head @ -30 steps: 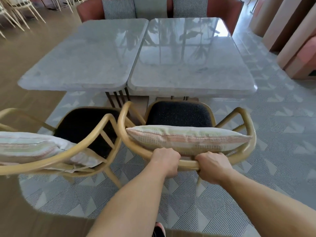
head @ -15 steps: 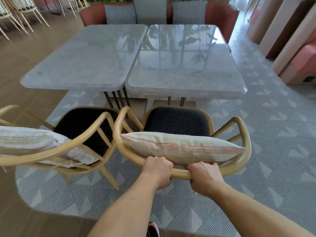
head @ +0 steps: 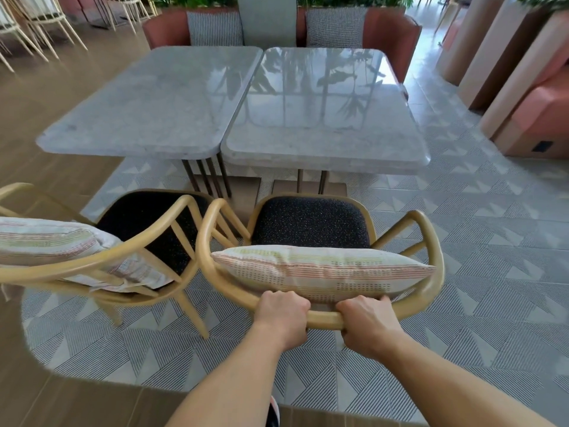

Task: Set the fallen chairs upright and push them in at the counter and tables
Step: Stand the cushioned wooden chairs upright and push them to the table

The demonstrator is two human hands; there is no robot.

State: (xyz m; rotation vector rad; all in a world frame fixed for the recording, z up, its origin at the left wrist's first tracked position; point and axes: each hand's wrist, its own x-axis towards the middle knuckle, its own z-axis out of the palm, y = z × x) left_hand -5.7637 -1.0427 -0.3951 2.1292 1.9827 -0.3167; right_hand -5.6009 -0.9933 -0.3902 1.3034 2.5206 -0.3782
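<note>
An upright wooden chair (head: pixel 429 241) with a curved back rail, a dark speckled seat and a striped cushion (head: pixel 320 271) stands in front of the right marble table (head: pixel 323 118). My left hand (head: pixel 283 315) and my right hand (head: pixel 366 322) both grip the back rail, side by side. The seat's front edge sits a little short of the table's near edge. A second upright chair (head: pixel 147 248) of the same kind, with its own cushion (head: pixel 52 245), stands to the left, facing the left marble table (head: pixel 154 103), its arm close to my chair's arm.
A red bench (head: pixel 391 32) with patterned pillows runs behind the tables. Tan partitions and a pink seat (head: pixel 542 106) stand at the right. Several pale chairs (head: pixel 37 23) are at the far left. Patterned grey carpet lies under the tables, wood floor around it.
The view has drawn back and tilted, so the tables sit further from me. The chair in my hands has shifted slightly away from the table edge; my grip is the same.
</note>
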